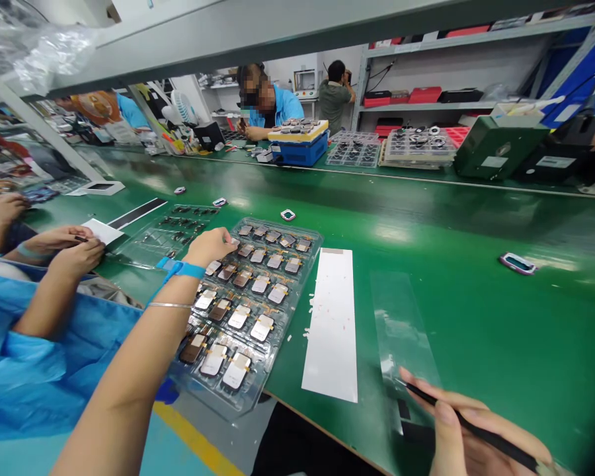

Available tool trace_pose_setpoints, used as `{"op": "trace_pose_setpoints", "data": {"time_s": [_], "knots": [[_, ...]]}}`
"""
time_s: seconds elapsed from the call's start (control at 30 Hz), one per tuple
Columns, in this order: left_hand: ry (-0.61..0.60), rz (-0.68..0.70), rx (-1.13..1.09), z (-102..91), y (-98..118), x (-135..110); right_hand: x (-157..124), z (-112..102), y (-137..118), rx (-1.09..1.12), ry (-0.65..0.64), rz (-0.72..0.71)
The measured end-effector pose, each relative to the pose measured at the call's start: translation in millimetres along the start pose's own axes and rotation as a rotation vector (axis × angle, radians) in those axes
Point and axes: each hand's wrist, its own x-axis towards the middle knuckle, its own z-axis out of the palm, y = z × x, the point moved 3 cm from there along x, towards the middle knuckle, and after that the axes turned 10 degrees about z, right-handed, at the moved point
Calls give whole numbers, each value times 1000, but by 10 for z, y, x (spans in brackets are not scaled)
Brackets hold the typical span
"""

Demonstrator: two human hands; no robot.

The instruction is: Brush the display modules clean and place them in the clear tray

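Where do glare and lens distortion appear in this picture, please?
In the head view, pale glare patches lie on the green table; in the head view, the clear film shows a whitish shine; also in the head view, the overhead beam slants, perhaps from camera tilt or a wide lens.

Electronics workshop; green workbench (476,324), parts tray (296,291) and shelving (476,38) show it.

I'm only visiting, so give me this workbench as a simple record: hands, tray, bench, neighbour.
Left hand: at the clear tray's far left side; grip unclear
Right hand: holding a slim black tool, tip at a clear film
Tray contents: rows of flat parts
Between tray and film: white strip
Bench: green
Neighbour: a co-worker's hands, left, at a white card
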Motion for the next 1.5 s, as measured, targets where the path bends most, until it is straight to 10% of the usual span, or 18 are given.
{"op": "trace_pose_setpoints", "data": {"time_s": [0.7,1.1,1.5], "knots": [[-39,151,-311,-97,288,-4,-8,18,-10,1,31,21],[11,723,-694,-51,1740,-1857,43,43,-47,35,-82,81],[-72,893,-846,568,2452,-2291,102,-483,91,-368,-204,246]]}}
